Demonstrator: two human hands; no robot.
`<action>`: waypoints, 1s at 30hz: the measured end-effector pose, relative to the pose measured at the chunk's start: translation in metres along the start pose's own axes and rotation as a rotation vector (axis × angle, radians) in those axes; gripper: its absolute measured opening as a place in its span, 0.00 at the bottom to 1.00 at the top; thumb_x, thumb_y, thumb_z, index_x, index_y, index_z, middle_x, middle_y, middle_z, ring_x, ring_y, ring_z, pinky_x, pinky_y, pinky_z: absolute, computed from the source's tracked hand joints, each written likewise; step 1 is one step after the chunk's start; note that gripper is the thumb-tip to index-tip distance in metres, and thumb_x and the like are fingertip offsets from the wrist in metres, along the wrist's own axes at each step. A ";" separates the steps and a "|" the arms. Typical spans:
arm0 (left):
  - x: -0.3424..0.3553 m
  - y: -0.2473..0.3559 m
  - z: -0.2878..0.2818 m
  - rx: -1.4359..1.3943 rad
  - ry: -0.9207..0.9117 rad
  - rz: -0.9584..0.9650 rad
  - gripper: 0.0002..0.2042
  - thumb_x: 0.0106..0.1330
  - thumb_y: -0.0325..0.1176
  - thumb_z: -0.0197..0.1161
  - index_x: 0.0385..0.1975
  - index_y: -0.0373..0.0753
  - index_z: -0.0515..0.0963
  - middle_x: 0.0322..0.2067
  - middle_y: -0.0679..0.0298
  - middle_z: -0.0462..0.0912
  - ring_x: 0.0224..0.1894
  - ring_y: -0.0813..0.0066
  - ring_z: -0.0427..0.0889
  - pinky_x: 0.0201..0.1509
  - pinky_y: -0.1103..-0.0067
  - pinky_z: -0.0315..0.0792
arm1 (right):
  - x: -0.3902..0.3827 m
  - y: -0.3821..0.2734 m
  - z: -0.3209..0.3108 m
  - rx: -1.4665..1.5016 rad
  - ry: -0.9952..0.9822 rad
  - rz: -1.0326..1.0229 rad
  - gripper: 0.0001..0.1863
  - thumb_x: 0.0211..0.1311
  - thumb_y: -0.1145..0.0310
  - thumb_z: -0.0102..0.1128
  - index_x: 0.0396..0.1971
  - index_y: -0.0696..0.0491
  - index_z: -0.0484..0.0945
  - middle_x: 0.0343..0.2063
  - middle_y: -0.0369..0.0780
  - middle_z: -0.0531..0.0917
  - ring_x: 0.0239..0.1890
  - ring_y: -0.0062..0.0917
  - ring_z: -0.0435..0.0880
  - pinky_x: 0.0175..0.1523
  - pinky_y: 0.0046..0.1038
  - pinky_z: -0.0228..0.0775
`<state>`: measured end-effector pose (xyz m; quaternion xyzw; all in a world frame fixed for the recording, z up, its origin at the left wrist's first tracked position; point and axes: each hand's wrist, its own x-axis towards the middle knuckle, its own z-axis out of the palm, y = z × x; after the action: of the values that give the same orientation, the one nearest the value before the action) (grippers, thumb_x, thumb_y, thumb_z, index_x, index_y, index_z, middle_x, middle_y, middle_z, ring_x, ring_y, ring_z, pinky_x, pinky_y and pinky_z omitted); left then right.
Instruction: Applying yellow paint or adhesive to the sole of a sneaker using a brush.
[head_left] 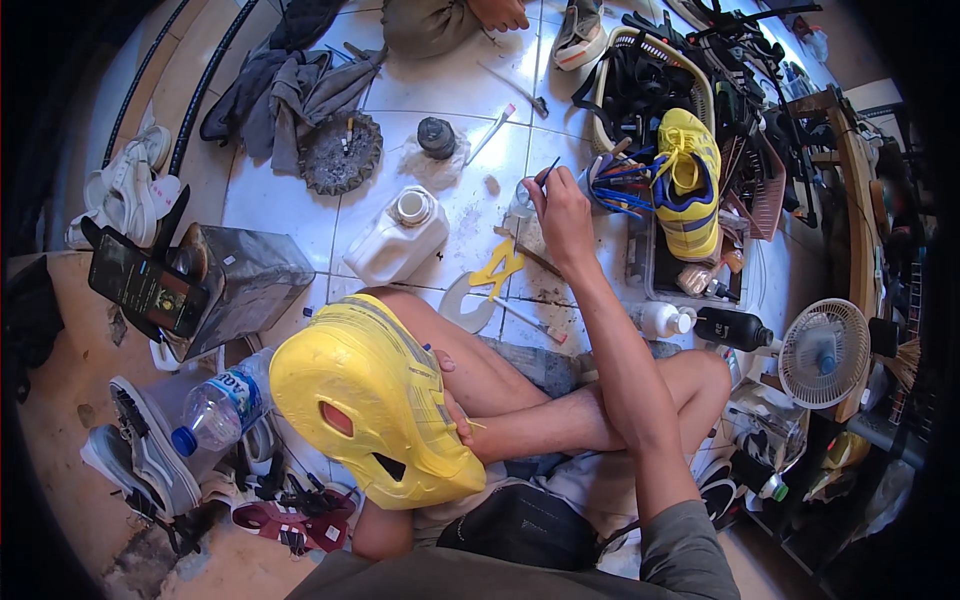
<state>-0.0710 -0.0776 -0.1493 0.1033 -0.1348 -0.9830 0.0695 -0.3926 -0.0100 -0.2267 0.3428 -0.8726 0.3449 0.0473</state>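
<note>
Over my lap, a yellow shoe is turned with its sole upward, showing two cut-out openings. The fingers of my left hand wrap round its side, while the rest of that hand is hidden under the shoe. My right hand reaches out over the tiles, pinching a thin dark stick; I cannot make out its lower end. Just left of those fingers stands a small clear cup. A white plastic jug without a cap sits between the shoe and the cup.
A yellow-and-blue shoe rests on a bin beside a basket. An ashtray, a dark jar and a brush lie ahead. At left are a phone and a water bottle; at right, a fan.
</note>
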 end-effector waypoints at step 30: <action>0.001 -0.012 -0.005 0.037 0.350 0.117 0.32 0.73 0.49 0.47 0.71 0.38 0.52 0.66 0.53 0.61 0.64 0.61 0.67 0.71 0.72 0.59 | 0.006 -0.016 -0.027 -0.022 -0.021 0.101 0.18 0.61 0.61 0.68 0.23 0.60 0.76 0.15 0.44 0.81 0.16 0.31 0.82 0.25 0.29 0.70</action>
<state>-0.0723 -0.0678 -0.1578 0.2657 -0.1445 -0.9417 0.1472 -0.3917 -0.0044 -0.1951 0.3013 -0.8930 0.3333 0.0243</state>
